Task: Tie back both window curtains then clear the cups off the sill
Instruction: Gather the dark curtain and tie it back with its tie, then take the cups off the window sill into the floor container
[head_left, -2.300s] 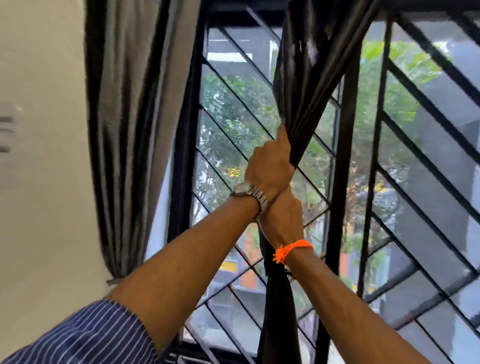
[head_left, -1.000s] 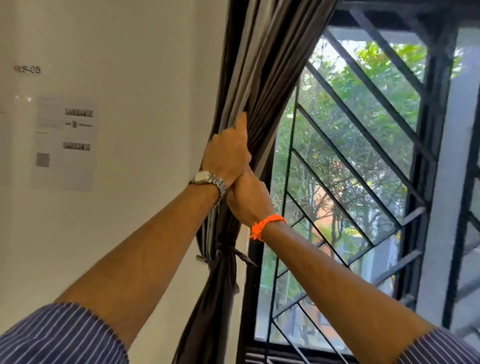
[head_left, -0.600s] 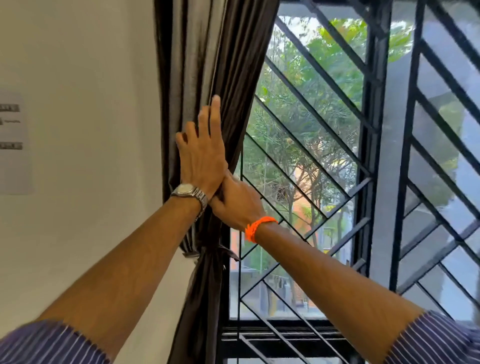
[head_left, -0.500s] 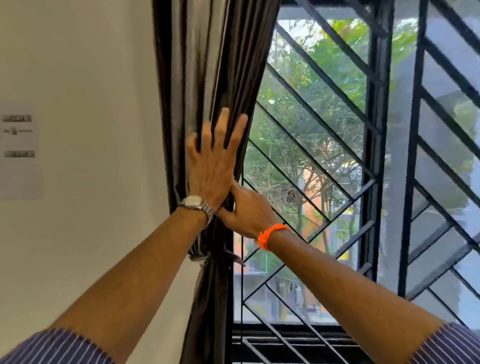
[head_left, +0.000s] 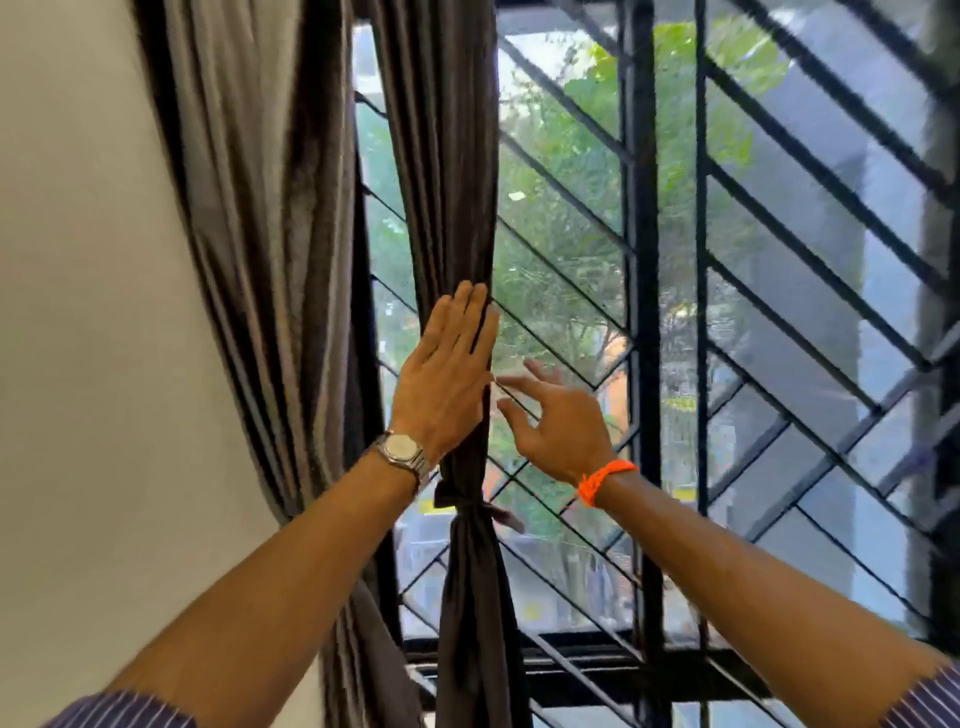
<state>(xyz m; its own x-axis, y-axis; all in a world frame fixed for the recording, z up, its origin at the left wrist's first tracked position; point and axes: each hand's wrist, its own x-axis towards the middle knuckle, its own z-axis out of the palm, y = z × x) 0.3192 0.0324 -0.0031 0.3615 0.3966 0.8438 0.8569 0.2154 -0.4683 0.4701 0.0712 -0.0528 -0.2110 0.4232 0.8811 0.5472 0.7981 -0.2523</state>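
A dark curtain (head_left: 457, 208) hangs in the middle of the view in front of a barred window. It is gathered into a narrow column and cinched by a tie (head_left: 470, 506) of the same dark cloth, knotted round it just below the hands. The person's left hand (head_left: 447, 374) lies flat against the folds above the knot, fingers straight and close together, probably to smooth or steady the bundle so it hangs neatly. The right hand (head_left: 558, 415) hovers just beside the curtain's right edge, fingers spread and relaxed, holding nothing; whether its fingertips touch the cloth cannot be told. To the left, a second curtain, the grey curtain (head_left: 260, 234), hangs against a plain pale wall (head_left: 93, 312) and narrows as it falls. The left forearm hides the place where a tie would sit, so it cannot be told whether this one is tied. The left wrist wears a metal wristwatch (head_left: 402, 449) and the right an orange thread (head_left: 605, 480); striped sleeves (head_left: 130, 712) show at the bottom corners. Behind the hands is a black window grille (head_left: 644, 312) of upright and slanting bars, with blurred green trees (head_left: 566, 156) beyond the glass. Only the window's dark lower frame (head_left: 582, 670) appears at the bottom, and no sill top or cups are in view. The dark curtain's tying looks finished, and the cups are probably yet to be cleared.
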